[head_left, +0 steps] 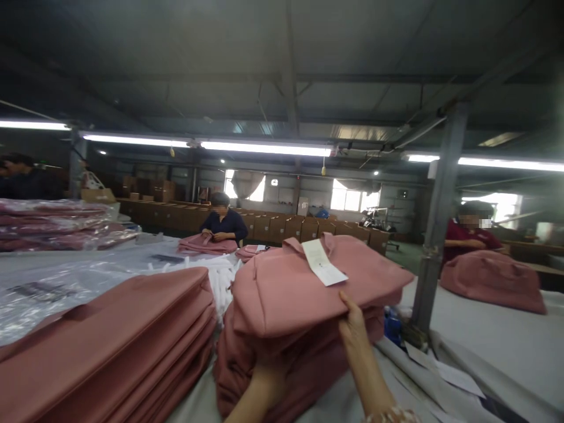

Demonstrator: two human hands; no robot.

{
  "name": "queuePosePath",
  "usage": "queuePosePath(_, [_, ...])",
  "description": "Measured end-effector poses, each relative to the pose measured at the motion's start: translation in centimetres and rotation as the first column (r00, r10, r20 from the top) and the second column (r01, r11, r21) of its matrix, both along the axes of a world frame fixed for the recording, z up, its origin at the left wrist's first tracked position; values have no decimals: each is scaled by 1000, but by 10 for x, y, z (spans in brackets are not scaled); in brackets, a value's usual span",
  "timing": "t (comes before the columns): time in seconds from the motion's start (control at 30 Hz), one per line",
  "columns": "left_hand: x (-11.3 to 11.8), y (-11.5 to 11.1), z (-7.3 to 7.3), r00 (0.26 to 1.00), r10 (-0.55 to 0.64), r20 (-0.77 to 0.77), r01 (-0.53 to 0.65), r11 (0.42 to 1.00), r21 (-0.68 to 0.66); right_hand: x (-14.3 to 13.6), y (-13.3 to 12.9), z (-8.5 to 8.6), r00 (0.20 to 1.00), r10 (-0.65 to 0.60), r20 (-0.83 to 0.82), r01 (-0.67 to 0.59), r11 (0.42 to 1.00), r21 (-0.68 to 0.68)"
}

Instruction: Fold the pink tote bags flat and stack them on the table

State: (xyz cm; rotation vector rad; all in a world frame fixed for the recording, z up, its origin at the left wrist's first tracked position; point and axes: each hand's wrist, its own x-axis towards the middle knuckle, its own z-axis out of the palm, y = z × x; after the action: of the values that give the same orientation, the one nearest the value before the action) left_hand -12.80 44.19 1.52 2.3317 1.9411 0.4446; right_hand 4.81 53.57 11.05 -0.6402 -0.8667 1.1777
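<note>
A pink bag point(304, 294) with short handles and a white paper tag point(324, 262) lies tilted on top of a pile of similar pink bags point(238, 364). My right hand point(353, 323) grips its near edge, thumb on top and fingers out of sight below. Under the same bag, at the pile's front, my left hand point(268, 379) is blurred. The bag and its shadow hide those fingers, so I cannot tell whether they are closed.
Left of me lies a stack of folded pink bags point(132, 335); plastic-wrapped ones point(57, 226) sit behind it. A metal post point(436, 235) stands at the right. Two people, one across the table point(224, 223) and one at right point(471, 235), have pink bags. Cardboard boxes point(286, 229) line the back.
</note>
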Motion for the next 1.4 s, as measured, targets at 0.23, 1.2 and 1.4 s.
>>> queuePosePath(0.23, [11,-12,0,984,70,-167,-72,997,-6,-33,32,-88,953,45,299,67,933,-355])
queuePosePath(1.2, [-54,29,33,922,346,-172,-356,934,-27,90,106,-34,-476,-200,856,152,940,305])
queuePosePath(1.4, [-61,38,28,926,333,-179,-346,937,-44,96,128,-62,-482,-142,864,155,957,244])
